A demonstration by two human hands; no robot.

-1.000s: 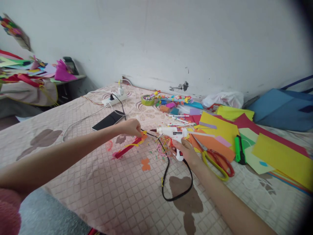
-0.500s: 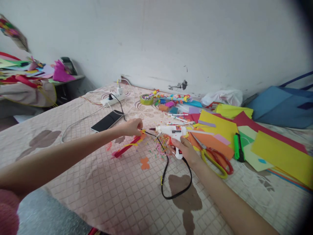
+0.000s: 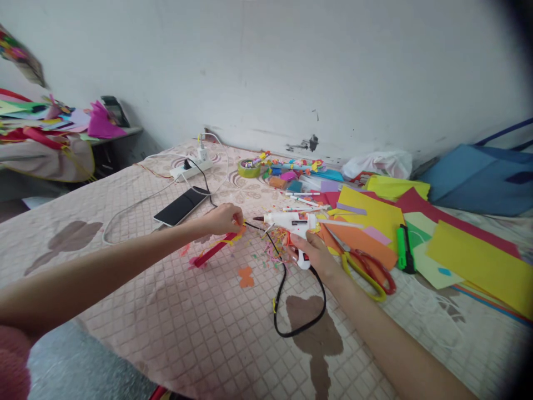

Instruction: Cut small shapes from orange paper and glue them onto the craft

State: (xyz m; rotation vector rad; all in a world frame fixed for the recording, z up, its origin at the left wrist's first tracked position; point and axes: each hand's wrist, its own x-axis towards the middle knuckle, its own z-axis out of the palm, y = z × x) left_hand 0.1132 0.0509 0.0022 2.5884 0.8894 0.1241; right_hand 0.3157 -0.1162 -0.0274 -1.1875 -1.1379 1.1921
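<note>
Beside the glue gun (image 3: 287, 220), scissors (image 3: 348, 254)

1. Hands: I count two, one left hand (image 3: 227, 218) and one right hand (image 3: 311, 253).
2. I find one glue gun (image 3: 283, 220) and one red strip (image 3: 214, 251).
3. Cut-outs: one orange butterfly cut-out (image 3: 246, 276).
4. Cutting tools: two, namely one pair of scissors (image 3: 350, 254) and one green cutter (image 3: 403, 249).
5. Electrical: one power strip (image 3: 194, 169), at least one white plug (image 3: 201, 151) and one black plug (image 3: 187, 164).
6. Tape: one roll of tape (image 3: 249, 170).
7. Bags: two, one blue bag (image 3: 478, 180) and one white plastic bag (image 3: 378, 165).
8. I note many paper scraps (image 3: 272, 251), too small to count.
9. I record at least two yellow sheets (image 3: 483, 266).
</note>
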